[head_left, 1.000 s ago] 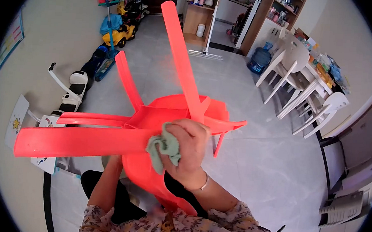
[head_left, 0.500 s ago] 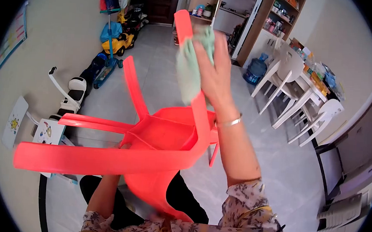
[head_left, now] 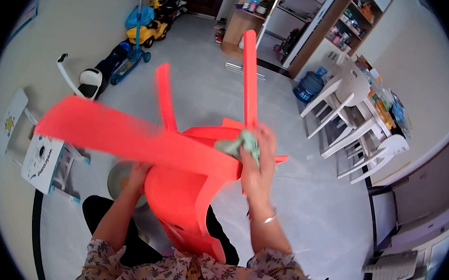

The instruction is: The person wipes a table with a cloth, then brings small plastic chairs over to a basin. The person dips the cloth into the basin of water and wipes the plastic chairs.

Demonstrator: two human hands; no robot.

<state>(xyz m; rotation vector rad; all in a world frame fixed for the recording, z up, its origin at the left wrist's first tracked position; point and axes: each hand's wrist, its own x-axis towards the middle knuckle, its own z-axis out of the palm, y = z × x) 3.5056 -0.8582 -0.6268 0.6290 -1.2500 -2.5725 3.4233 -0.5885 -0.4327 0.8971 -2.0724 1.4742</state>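
Note:
A red plastic chair is tipped over in front of my body, with its legs sticking up and away from me. My right hand is closed on a pale green cloth, pressed against the chair near the base of a front leg. A silver bangle circles that wrist. At the chair's left edge my left hand grips the plastic; part of its fingers is hidden behind the chair. The nearest leg on the left looks blurred.
A basin stands on the floor beside my left forearm. Left are a small white folding chair and table and a blue scooter. On the right are a water jug, white chairs and a laden dining table.
My right hand and the cloth have come down along the chair leg toward its base. The chair has turned and tilted, and my left hand shows more now.

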